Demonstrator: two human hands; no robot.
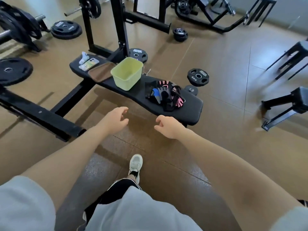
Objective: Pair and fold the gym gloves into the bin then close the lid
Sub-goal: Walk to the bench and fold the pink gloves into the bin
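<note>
Two empty hands, left hand [116, 120] and right hand [168, 125], fingers loosely curled, short of the gloves [165, 95] beyond.

Between your left hand [116, 120] and right hand [168, 125] and the near edge of the bench [188, 112] you have bare floor [126, 144], nothing in the way. On the bench top, the open green bin [127, 73] stands between the brown lid [101, 71] and the heap of gloves [164, 95], with a strip of bare pad either side. The rack upright [122, 29] rises just behind the bin.
</note>
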